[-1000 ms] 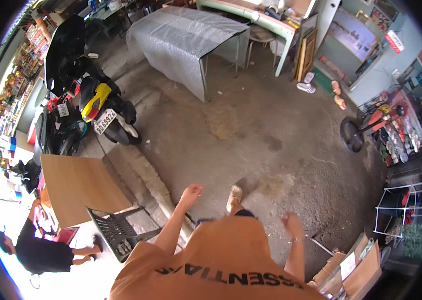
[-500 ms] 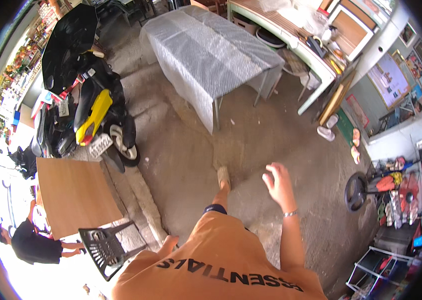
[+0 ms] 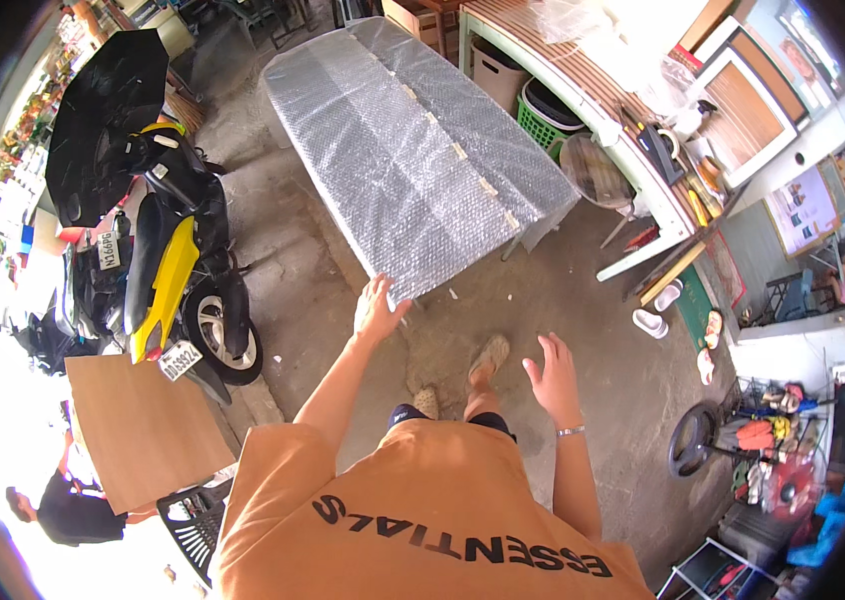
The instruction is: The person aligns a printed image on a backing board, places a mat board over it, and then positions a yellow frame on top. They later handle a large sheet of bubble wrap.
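As we stand at its near end, our left hand (image 3: 379,310), fingers spread, touches the bubble-wrapped table (image 3: 413,150) stretching far ahead; our right hand (image 3: 551,372) hangs open, empty, to the right.

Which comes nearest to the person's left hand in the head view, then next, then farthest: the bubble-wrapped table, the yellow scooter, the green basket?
From the left hand:
1. Bubble-wrapped table, just ahead, its near corner at the fingertips.
2. Yellow scooter, off to the left.
3. Green basket, beyond the table, under the long bench, to the right.
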A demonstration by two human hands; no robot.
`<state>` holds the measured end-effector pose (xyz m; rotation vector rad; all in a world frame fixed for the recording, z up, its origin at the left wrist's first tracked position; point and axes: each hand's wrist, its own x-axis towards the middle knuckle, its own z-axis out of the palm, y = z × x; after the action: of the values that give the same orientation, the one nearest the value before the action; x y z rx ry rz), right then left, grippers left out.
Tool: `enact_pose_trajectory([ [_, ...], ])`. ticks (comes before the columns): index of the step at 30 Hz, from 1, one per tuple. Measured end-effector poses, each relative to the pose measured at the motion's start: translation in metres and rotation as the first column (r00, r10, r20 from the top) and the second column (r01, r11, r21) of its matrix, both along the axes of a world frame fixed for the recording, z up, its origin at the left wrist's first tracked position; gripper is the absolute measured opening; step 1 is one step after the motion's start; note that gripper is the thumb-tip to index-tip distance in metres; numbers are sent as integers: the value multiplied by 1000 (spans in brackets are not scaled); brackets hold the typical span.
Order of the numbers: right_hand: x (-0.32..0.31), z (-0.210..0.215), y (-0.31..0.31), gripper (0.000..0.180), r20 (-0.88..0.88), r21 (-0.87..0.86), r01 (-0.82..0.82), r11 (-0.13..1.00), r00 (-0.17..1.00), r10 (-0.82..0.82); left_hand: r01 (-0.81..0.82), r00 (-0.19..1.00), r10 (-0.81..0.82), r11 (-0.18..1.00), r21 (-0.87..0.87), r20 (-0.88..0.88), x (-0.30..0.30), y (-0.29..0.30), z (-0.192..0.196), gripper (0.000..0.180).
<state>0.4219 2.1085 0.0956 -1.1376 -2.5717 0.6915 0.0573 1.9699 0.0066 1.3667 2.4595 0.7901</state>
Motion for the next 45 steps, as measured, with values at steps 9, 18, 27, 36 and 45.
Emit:
enact_pose_trajectory([
  [9, -134, -78, 202, 88, 143, 76, -243, 967, 962, 231, -30, 998, 9, 919, -393, -56, 48, 136, -27, 101],
  [18, -174, -107, 256, 71, 125, 115, -518, 847, 854, 505, 5, 998, 28, 845, -535, 54, 76, 127, -4, 84],
  [27, -212, -87, 230, 55, 196, 65, -308, 949, 937, 290, 297, 885, -87, 862, -410, 458, 29, 130, -6, 58],
  [36, -282, -113, 184, 73, 294, 222, -303, 927, 927, 232, 214, 976, -211, 850, -481, 61, -67, 79, -12, 90],
  [45, -311, -114, 169, 71, 263, 233, 15, 972, 962, -78, 562, 826, -516, 730, -388, 226, -112, 58, -17, 88],
])
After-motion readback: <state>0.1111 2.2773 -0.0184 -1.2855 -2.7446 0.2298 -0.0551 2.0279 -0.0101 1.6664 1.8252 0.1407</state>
